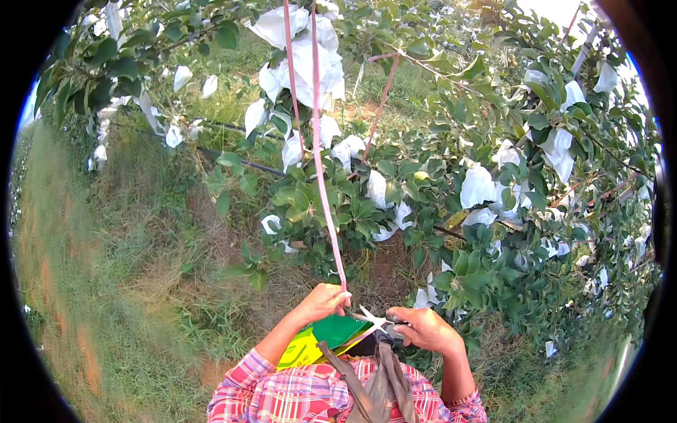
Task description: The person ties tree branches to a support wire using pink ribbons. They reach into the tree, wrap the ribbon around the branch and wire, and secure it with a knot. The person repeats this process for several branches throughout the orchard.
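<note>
My left hand [323, 302] is closed in a pinch on the lower end of a long pink tie strap [326, 187]. The strap runs up taut among the branches and out at the top of the view. In my right hand [429, 328] is a pair of scissors [374, 321], its pale blades spread apart, just right of my left hand. Below the blades, a yellow and green bag [302, 348] hangs at my waist, with a dark grey strap or cloth [388, 381] beside it. My right fingers partly hide the scissor handles.
Leafy fruit-tree branches [472, 282] spread ahead and to the right, carrying many white fruit bags [478, 187]. A bare green fruit [421, 175] shows among the leaves. A dark pipe or hose [240, 161] crosses behind. Grass [127, 303] covers the ground at left.
</note>
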### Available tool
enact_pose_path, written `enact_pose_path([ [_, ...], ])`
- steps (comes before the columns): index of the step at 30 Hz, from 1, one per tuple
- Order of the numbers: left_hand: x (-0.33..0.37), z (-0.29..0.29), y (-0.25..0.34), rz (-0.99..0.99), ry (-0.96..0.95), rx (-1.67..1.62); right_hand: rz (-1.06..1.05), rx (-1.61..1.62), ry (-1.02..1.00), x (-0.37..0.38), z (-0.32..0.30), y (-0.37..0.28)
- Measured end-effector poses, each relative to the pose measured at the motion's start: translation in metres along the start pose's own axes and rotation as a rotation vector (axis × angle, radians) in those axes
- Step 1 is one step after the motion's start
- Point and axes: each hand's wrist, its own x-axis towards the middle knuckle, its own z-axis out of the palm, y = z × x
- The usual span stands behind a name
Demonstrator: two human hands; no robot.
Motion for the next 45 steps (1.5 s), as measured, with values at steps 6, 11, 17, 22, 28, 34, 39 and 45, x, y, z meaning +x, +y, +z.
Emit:
enact_pose_path([
  [6,0.073,0.02,-0.017,-0.017,-0.126,0.363,-0.172,-0.395,0.621,0.087,-0.022,0.023],
  [11,0.143,0.028,-0.017,-0.142,-0.143,0.286,-0.365,1.264,0.122,0.198,-0.036,0.065],
  [17,0.183,-0.031,-0.006,-0.463,0.045,0.03,-0.523,1.717,0.114,0.264,-0.069,0.101],
  [22,0.219,-0.081,0.017,-0.259,0.368,-0.312,-0.271,1.231,0.403,0.331,-0.097,0.119],
  [28,0.265,-0.116,-0.004,0.082,0.852,0.083,-0.298,1.056,0.575,0.384,-0.099,0.127],
  [34,0.312,-0.135,-0.035,0.089,0.688,0.539,-0.271,0.869,0.736,0.414,-0.068,0.163],
  [39,0.326,-0.146,-0.062,-0.375,0.417,0.657,-0.371,1.1,0.816,0.416,-0.055,0.167],
  [45,0.303,-0.124,-0.098,-0.479,0.387,0.729,-0.009,1.128,0.686,0.425,-0.059,0.174],
])
